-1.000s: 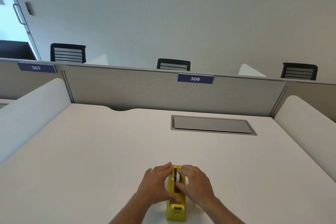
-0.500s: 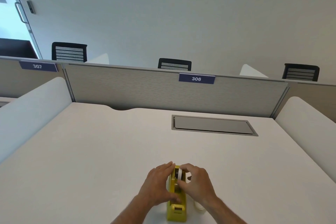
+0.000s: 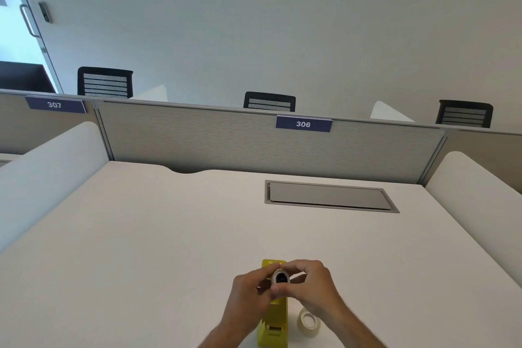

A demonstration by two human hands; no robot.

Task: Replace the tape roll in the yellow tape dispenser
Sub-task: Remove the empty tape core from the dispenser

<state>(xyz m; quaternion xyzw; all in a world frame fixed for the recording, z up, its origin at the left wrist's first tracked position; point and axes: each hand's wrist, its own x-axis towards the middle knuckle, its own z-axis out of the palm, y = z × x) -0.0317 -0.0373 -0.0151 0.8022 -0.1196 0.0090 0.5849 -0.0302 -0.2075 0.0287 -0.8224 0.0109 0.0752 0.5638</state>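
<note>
The white worktop (image 3: 141, 234) carries everything at its near edge. The yellow tape dispenser (image 3: 273, 319) lies there lengthwise, its cutter end nearest the person, probably so the hub sits under both hands. Above its far half, the left hand (image 3: 250, 295) and right hand (image 3: 313, 287) meet around a small white spent roll (image 3: 280, 277) with a dark core, raised clear of the dispenser body. Both sets of fingers are curled closed on it from opposite sides, seemingly to part core from roll. A fresh clear tape roll (image 3: 308, 322) lies flat on the worktop just right of the dispenser, within easy reach of the right hand.
</note>
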